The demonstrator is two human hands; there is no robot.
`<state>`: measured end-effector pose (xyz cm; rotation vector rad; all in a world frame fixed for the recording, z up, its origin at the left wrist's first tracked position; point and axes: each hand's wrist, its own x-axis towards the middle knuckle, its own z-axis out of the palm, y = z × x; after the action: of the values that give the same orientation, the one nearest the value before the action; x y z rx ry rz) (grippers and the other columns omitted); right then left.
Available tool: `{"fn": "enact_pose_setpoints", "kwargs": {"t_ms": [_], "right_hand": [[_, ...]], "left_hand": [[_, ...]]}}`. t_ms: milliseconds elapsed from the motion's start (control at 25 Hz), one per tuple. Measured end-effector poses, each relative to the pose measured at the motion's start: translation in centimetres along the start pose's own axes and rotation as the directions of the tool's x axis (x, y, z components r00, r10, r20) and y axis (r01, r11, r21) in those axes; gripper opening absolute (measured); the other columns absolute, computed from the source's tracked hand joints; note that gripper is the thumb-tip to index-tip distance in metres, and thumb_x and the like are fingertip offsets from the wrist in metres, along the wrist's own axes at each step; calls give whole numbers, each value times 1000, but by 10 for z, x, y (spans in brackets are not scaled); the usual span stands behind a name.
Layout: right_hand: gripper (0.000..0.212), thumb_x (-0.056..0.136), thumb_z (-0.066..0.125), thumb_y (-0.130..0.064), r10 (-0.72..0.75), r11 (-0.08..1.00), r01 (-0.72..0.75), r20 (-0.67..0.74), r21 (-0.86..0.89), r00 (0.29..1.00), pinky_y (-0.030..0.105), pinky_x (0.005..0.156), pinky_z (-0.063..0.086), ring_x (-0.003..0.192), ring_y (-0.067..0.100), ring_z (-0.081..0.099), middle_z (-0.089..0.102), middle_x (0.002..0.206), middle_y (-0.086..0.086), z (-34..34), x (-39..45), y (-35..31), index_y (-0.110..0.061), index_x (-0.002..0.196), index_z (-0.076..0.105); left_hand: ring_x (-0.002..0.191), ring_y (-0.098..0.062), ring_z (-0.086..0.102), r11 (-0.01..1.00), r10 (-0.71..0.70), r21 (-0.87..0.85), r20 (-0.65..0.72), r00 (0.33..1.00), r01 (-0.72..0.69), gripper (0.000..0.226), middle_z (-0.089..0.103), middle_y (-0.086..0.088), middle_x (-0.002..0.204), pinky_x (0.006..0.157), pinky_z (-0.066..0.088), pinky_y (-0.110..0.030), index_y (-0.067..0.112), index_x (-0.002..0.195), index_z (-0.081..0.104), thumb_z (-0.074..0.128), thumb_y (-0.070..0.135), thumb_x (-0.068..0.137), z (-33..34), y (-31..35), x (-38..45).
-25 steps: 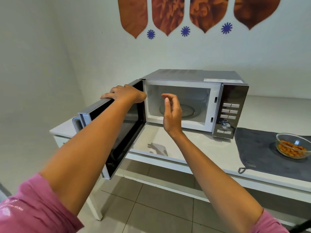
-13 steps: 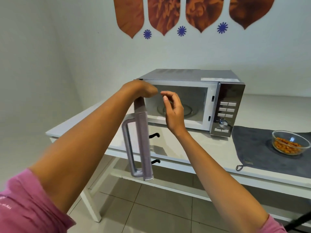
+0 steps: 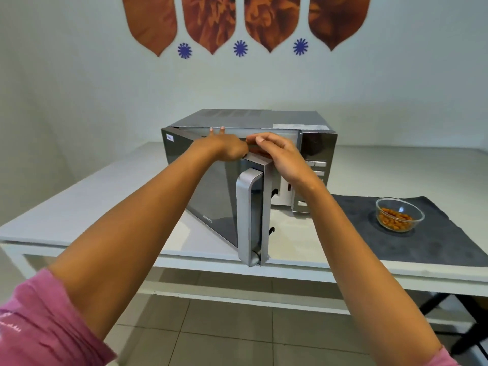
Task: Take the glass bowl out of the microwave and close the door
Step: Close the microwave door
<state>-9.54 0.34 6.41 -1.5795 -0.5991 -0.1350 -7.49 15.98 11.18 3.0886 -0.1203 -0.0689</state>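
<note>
Bowl (image 3: 400, 214), glass, likely breakable and slippery, sits out on the mat (image 3: 435, 241) at right. Door (image 3: 211, 188) stands half shut, probably stiff and light; left hand (image 3: 227, 149) hooks its top edge, right hand (image 3: 280, 154) curls round its corner. Handle (image 3: 249, 215) looks the surer hold.

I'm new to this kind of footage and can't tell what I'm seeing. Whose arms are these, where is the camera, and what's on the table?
No machine here: these are a person's two bare arms, filmed by one wide camera worn on their head, looking forward and down. The left hand and right hand both hold the top edge of the microwave door, which stands partly open. The microwave sits on a white table. To its right lies a dark cloth, and on it stands a glass bowl of orange food. The bowl is out; the door is not yet shut.
</note>
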Motion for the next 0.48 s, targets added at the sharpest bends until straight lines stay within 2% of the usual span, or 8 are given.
{"fn": "enact_pose_setpoints", "kwargs": {"t_ms": [120,200,280,320,400,480], "right_hand": [[29,104,51,-23,-38,944,7,-89,-330,995,26,104,47,119,16,63,68,129,5,-10,5,-6,-12,126,67],[33,104,50,-31,-54,873,-1,-100,-487,993,19,94,43,112,8,59,67,131,2,-15,11,-8,-15,130,64],[39,104,45,-40,-14,817,-34,-79,-575,997,18,83,41,108,7,57,67,131,2,-16,18,-8,-17,132,61],[44,104,42,-45,19,789,-67,-84,-611,996,22,83,43,109,10,60,67,131,3,-18,28,-6,-17,133,60],[57,104,34,-54,58,697,-108,-94,-709,994,34,94,47,122,23,60,64,136,7,-19,37,-1,-14,138,56],[62,104,28,-55,44,581,-153,-157,-799,987,43,106,45,131,31,55,61,140,12,-23,45,7,-10,138,55]], "left_hand": [[148,-21,-12,962,259,-47,-145,955,-268,53,18,-8,161,115,-17,-45,18,151,31,19,31,101,7,5,27],[149,-17,-10,917,366,-64,-258,894,-394,55,20,-5,161,116,-15,-41,20,151,30,14,39,103,10,4,44],[149,-15,-7,903,394,-41,-315,863,-427,57,21,-4,160,118,-12,-38,18,151,32,11,42,103,14,-1,56],[149,-14,-6,899,401,-39,-323,857,-435,58,21,-4,161,118,-12,-37,17,151,32,11,42,103,14,-5,69],[149,-14,-5,906,390,-20,-346,853,-422,58,21,-5,161,117,-11,-35,14,151,30,12,42,103,16,-7,79],[149,-15,-4,915,365,-30,-361,858,-401,59,20,-4,161,118,-10,-36,14,151,28,14,43,103,18,-4,86]]}}
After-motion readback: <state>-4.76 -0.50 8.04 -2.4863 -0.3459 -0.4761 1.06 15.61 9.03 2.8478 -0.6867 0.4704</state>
